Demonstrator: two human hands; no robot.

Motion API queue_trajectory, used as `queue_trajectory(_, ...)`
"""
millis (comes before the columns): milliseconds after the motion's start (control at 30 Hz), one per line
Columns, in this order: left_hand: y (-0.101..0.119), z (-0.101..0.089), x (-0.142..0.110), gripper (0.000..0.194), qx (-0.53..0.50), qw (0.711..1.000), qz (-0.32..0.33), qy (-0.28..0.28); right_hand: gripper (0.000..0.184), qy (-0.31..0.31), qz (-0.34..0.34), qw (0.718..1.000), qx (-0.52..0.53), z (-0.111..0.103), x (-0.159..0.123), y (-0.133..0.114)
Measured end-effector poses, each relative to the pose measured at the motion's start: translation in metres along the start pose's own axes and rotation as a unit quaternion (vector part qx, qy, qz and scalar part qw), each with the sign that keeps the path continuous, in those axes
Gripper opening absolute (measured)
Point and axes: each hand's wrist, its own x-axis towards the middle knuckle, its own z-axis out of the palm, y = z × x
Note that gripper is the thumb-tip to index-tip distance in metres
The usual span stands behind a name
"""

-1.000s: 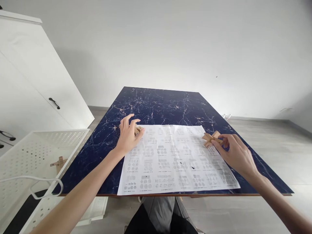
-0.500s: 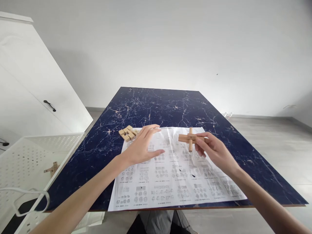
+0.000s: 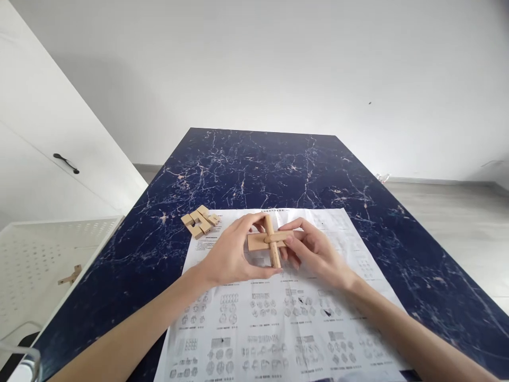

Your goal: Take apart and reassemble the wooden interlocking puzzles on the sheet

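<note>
A wooden cross (image 3: 274,242) is held between both hands above a printed sheet (image 3: 350,228). Its round rod is spanned by the left hand (image 3: 228,253), with fingertips placed at the far end and the thumb at the near end. The right end of its crossing bars is pinched between the thumb and fingers of the right hand (image 3: 320,254). The sheet is spread on a blue marbled table (image 3: 258,170), and a cluster of wooden blocks (image 3: 200,222) is set at its far left corner, partly over the table. To the left, a white perforated basket (image 3: 24,239) is seen, in which a small wooden piece (image 3: 71,275) appears to be contained, though its shape is poorly shown. Beyond the basket, a black handle (image 3: 66,163) is mounted on a white cabinet (image 3: 59,116).
</note>
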Motion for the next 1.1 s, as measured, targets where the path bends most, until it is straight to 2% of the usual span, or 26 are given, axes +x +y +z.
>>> queue_trajectory(167, 0.0030, 0.0015, 0.0010, 0.090, -0.010, 1.000, 0.009, 0.013, 0.027, -0.004, 0.011, 1.000, 0.026, -0.0005, -0.0024, 0.0006)
queue_trajectory(367, 0.0024, -0.0008, -0.0010, 0.098, -0.033, 0.999, -0.023, -0.019, 0.024, -0.005, 0.012, 0.999, 0.048, 0.0019, -0.0039, 0.0002)
queue_trajectory(667, 0.0053, -0.0005, -0.0013, 0.097, -0.059, 0.998, -0.016, -0.018, 0.032, 0.016, 0.020, 0.998, 0.065, 0.0090, -0.0045, -0.0042)
queue_trajectory(1100, 0.0046, -0.0017, -0.0039, 0.093, -0.098, 0.994, -0.010, -0.039, 0.032, -0.014, 0.072, 0.989, 0.129, 0.0047, -0.0052, 0.0029)
